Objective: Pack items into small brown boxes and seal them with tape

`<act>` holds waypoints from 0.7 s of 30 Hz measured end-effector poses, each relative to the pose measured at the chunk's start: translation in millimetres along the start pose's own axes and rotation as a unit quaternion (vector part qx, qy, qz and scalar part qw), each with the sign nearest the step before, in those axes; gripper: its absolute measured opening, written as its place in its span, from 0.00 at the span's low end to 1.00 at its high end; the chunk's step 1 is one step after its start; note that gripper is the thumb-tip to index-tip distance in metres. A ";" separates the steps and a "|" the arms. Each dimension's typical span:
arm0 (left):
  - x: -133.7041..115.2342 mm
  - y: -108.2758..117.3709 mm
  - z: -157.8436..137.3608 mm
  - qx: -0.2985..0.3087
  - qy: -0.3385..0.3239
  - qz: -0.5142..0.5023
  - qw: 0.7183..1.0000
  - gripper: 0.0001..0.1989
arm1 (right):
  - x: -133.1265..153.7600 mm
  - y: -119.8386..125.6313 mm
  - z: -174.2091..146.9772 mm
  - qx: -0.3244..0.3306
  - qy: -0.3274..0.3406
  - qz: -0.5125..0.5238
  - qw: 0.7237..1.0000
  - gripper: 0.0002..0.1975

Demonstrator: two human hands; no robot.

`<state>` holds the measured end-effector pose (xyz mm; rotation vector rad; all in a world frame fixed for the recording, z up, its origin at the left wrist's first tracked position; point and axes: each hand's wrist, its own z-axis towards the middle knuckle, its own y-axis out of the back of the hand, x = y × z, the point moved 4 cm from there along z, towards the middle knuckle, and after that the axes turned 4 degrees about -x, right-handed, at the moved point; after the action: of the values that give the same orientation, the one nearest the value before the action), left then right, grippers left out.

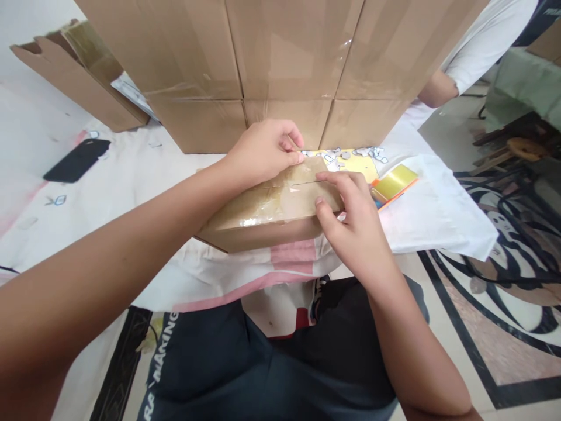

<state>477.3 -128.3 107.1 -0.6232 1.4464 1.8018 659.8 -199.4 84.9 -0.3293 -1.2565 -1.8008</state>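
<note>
A small cardboard box lies on the cloth-covered table in front of me, with shiny clear tape along its top seam. My left hand is over the far side of its top, fingers curled and thumb close to the index finger. Whatever those fingertips may pinch is too small to make out. At the box's right end, my right hand grips it, with the thumb on the near top edge and the fingers over the flaps.
Large stacked cardboard boxes stand just behind. A roll of yellowish tape lies at right, near paper scraps. On the left are a black phone and folded cardboard. Another person's arm shows at upper right.
</note>
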 end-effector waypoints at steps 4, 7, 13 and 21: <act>-0.5 2.1 -2.6 -0.024 -0.001 -0.028 0.999 0.06 | -0.3 -0.1 0.0 0.004 -0.007 0.008 1.000 0.17; -0.1 3.0 -5.4 -0.038 0.008 -0.059 0.997 0.06 | -0.6 -0.2 0.7 0.005 -0.007 0.006 1.000 0.18; 2.9 4.0 -0.9 -0.014 0.040 -0.038 0.998 0.04 | -0.6 -0.2 1.8 0.002 -0.002 0.012 1.000 0.18; -7.8 3.2 10.2 0.139 0.205 0.153 0.957 0.19 | -5.3 -1.0 1.1 -0.002 -0.014 0.051 0.999 0.17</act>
<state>480.3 -120.6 117.4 -0.6807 2.1343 1.7097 661.8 -195.7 81.4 -0.4136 -1.2341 -1.7170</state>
